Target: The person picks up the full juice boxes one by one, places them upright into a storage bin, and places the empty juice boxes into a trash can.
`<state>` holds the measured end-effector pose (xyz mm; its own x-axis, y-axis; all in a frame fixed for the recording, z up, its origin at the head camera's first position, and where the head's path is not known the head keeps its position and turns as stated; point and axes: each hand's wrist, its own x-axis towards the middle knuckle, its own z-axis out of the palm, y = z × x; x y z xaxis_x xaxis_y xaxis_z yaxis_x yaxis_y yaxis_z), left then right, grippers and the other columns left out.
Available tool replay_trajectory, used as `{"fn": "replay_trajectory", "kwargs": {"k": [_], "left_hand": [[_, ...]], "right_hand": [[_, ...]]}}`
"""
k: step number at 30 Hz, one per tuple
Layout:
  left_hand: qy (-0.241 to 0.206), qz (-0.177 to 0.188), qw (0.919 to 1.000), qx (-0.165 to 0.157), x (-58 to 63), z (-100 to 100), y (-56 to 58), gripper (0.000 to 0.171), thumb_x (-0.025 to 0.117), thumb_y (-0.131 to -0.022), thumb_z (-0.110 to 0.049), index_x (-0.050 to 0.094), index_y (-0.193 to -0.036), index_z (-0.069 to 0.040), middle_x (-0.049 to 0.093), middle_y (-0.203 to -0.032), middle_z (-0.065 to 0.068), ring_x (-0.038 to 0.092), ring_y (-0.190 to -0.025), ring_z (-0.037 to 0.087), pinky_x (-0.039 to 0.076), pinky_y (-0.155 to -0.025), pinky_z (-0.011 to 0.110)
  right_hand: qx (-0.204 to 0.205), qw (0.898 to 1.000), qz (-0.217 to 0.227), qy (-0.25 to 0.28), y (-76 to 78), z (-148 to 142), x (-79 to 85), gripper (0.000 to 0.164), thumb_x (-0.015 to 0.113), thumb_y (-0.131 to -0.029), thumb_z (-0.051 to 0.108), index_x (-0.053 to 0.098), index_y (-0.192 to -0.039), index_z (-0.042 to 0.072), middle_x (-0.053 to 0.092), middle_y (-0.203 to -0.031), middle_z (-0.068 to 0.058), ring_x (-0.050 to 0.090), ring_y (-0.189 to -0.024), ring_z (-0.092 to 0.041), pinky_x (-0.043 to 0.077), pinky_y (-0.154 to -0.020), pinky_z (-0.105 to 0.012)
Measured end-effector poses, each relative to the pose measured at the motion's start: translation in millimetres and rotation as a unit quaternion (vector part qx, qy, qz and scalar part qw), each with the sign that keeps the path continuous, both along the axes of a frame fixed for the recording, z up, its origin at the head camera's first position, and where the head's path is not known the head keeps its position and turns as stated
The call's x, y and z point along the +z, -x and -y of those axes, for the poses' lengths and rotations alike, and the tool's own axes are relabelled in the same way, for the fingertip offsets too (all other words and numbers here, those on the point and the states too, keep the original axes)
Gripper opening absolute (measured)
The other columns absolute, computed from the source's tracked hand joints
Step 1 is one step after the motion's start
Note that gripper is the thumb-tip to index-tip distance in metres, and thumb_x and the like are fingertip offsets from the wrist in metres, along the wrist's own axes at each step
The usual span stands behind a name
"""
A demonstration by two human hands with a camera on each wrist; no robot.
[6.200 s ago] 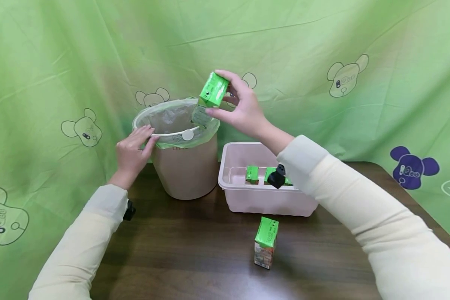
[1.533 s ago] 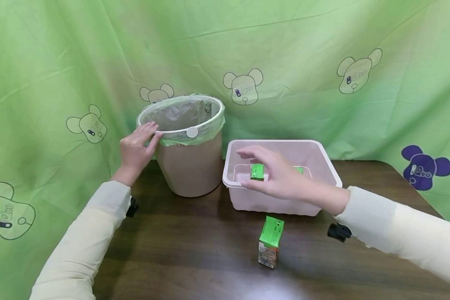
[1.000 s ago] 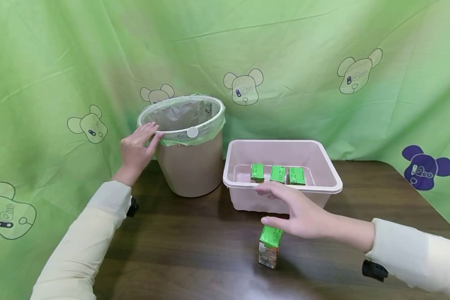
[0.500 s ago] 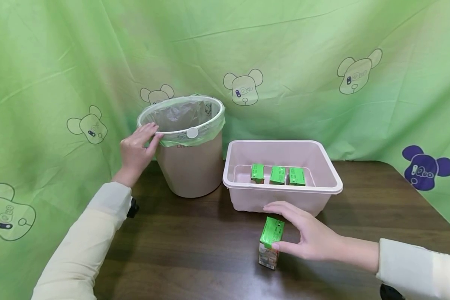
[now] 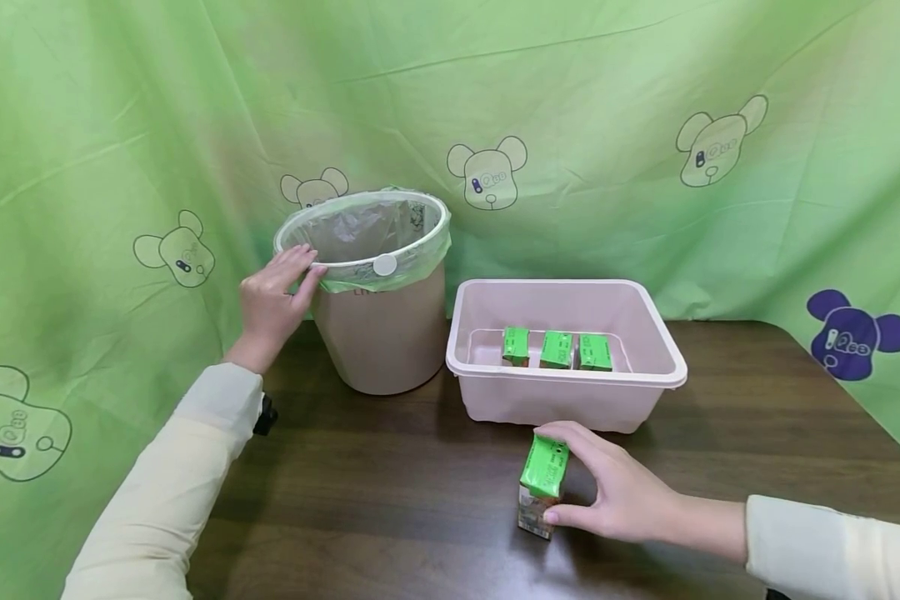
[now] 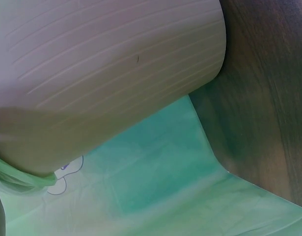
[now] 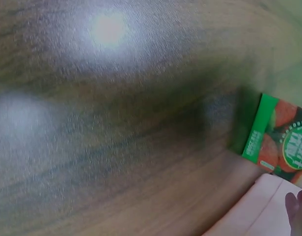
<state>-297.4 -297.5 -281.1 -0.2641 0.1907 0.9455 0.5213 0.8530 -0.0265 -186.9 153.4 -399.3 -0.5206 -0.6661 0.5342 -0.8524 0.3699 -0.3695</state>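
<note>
My left hand holds the near-left rim of a beige trash bin, fingers over the rim and thumb outside. A pale green bin liner folds over that rim under a white ring. At the front, my right hand grips an upright juice carton from the right, thumb on the near side and fingers on the far side. Its top is bright green; fruit pictures cover the carton's side in the right wrist view. In the left wrist view the bin wall fills the upper left.
A pale pink tub stands right of the bin, behind the gripped carton. Inside it is a row of three similar green-topped cartons. Everything stands on a dark wooden table, with a green printed curtain behind.
Earlier my right hand held a carton over the bin. It then passed over the tub, came down to the front carton and closed around it. The left hand stays on the rim.
</note>
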Motion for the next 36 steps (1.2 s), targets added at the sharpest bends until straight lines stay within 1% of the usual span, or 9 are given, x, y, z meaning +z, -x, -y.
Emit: {"fn": "replay_trajectory", "kwargs": {"k": [4, 8, 13, 17, 20, 24, 27, 33, 36], "left_hand": [[-0.002, -0.001, 1.0, -0.004, -0.1, -0.2, -0.1, 0.037, 0.064, -0.093, -0.033, 0.073, -0.103, 0.001, 0.068, -0.108, 0.017, 0.067, -0.1, 0.033, 0.051, -0.093, 0.04], [0.003, -0.002, 1.0, -0.001, 0.7, -0.6, -1.0, 0.035, 0.065, -0.092, -0.031, 0.073, -0.105, 0.001, 0.068, -0.108, 0.017, 0.067, -0.1, 0.033, 0.051, -0.093, 0.041], [0.008, 0.002, 1.0, 0.004, 1.6, -1.1, -2.0, 0.033, 0.067, -0.091, -0.029, 0.073, -0.105, 0.0, 0.068, -0.109, 0.017, 0.067, -0.1, 0.033, 0.052, -0.091, 0.043], [0.011, 0.006, 0.9999, 0.007, 1.8, -0.6, -2.3, 0.032, 0.066, -0.092, -0.029, 0.073, -0.104, 0.0, 0.068, -0.109, 0.017, 0.067, -0.1, 0.033, 0.052, -0.091, 0.043], [0.01, 0.008, 0.9999, 0.007, 1.7, -0.4, -2.4, 0.035, 0.063, -0.093, -0.031, 0.073, -0.104, 0.001, 0.068, -0.109, 0.017, 0.067, -0.1, 0.033, 0.052, -0.091, 0.043], [0.01, 0.006, 0.9999, 0.005, 1.8, -0.5, -2.6, 0.036, 0.061, -0.095, -0.032, 0.073, -0.105, 0.001, 0.068, -0.108, 0.017, 0.067, -0.1, 0.034, 0.052, -0.09, 0.043], [0.009, 0.002, 1.0, 0.0, 1.9, -0.4, -2.9, 0.036, 0.062, -0.094, -0.031, 0.073, -0.103, 0.001, 0.068, -0.108, 0.018, 0.067, -0.099, 0.034, 0.052, -0.09, 0.044], [0.011, 0.005, 0.9999, -0.001, 3.0, -0.8, -4.5, 0.032, 0.066, -0.092, -0.027, 0.073, -0.104, 0.002, 0.068, -0.109, 0.018, 0.067, -0.1, 0.034, 0.052, -0.092, 0.043], [0.012, 0.009, 0.9999, -0.002, 3.2, -0.9, -4.2, 0.032, 0.067, -0.091, -0.027, 0.073, -0.105, 0.001, 0.068, -0.109, 0.018, 0.067, -0.1, 0.034, 0.051, -0.092, 0.043]], "right_hand": [[-0.014, 1.0, -0.009, 0.011, -2.4, 1.6, -3.2, 0.082, 0.088, -0.069, 0.038, 0.048, -0.135, 0.012, 0.054, -0.127, 0.007, 0.057, -0.105, -0.008, 0.038, -0.094, -0.012], [-0.019, 1.0, -0.018, 0.018, -3.0, 3.1, -4.9, 0.083, 0.089, -0.069, 0.036, 0.048, -0.137, 0.013, 0.056, -0.125, 0.005, 0.058, -0.1, -0.009, 0.044, -0.089, -0.016], [-0.015, 1.0, 0.003, 0.018, -4.0, 3.7, -5.3, 0.08, 0.088, -0.07, 0.03, 0.047, -0.136, 0.012, 0.056, -0.124, 0.005, 0.057, -0.098, -0.006, 0.052, -0.081, -0.024], [-0.014, 1.0, 0.016, 0.007, -4.5, 3.9, -3.4, 0.077, 0.087, -0.073, 0.028, 0.047, -0.136, 0.012, 0.054, -0.125, 0.006, 0.057, -0.1, -0.004, 0.051, -0.083, -0.021], [-0.009, 1.0, 0.007, 0.007, -3.9, 4.9, 0.4, 0.075, 0.086, -0.074, 0.027, 0.047, -0.136, 0.012, 0.054, -0.126, 0.007, 0.056, -0.101, -0.005, 0.048, -0.086, -0.018], [0.008, 1.0, -0.005, 0.021, -2.8, 9.0, 10.5, 0.075, 0.085, -0.074, 0.024, 0.047, -0.136, 0.011, 0.054, -0.127, 0.005, 0.056, -0.106, -0.008, 0.042, -0.094, -0.016], [0.022, 0.999, -0.002, 0.029, -1.1, 12.7, 20.0, 0.074, 0.084, -0.075, 0.023, 0.047, -0.137, 0.009, 0.054, -0.128, 0.003, 0.056, -0.108, -0.011, 0.039, -0.097, -0.016], [0.038, 0.998, -0.002, 0.055, 2.2, 24.2, 43.5, 0.073, 0.084, -0.077, 0.024, 0.047, -0.135, 0.002, 0.054, -0.13, -0.001, 0.055, -0.11, -0.013, 0.043, -0.095, -0.018], [0.048, 0.996, -0.019, 0.071, 3.1, 32.0, 56.7, 0.073, 0.084, -0.077, 0.023, 0.047, -0.136, 0.001, 0.054, -0.13, -0.003, 0.055, -0.112, -0.015, 0.044, -0.095, -0.019]]}}
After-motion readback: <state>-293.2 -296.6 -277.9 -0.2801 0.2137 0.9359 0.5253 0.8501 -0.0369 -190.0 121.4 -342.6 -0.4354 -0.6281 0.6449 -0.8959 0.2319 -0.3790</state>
